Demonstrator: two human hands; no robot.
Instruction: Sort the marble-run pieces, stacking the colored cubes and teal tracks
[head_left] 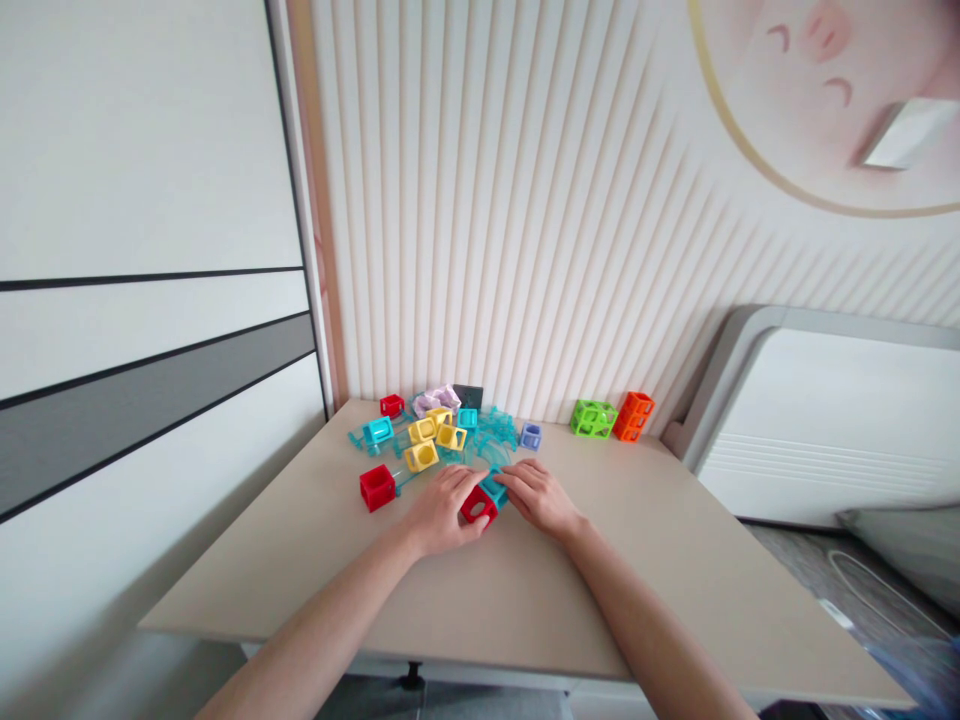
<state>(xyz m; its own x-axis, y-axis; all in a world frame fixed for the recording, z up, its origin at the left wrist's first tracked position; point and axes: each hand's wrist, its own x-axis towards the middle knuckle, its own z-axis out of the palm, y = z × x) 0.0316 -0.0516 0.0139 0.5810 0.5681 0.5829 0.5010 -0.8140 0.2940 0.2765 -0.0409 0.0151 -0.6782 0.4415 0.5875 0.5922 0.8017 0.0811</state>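
Between the hands, left hand (444, 508) grasps red block (472, 499) with curled fingers, right hand (541, 497) grips adjoining teal block (493, 487) at red's one o'clock, presumably bracing both.

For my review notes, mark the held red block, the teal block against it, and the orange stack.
Held red block (477, 494): head view, on its frame above the opening.
Teal block (494, 488): head view, on its frame.
Orange stack (634, 416): head view, near its middle.
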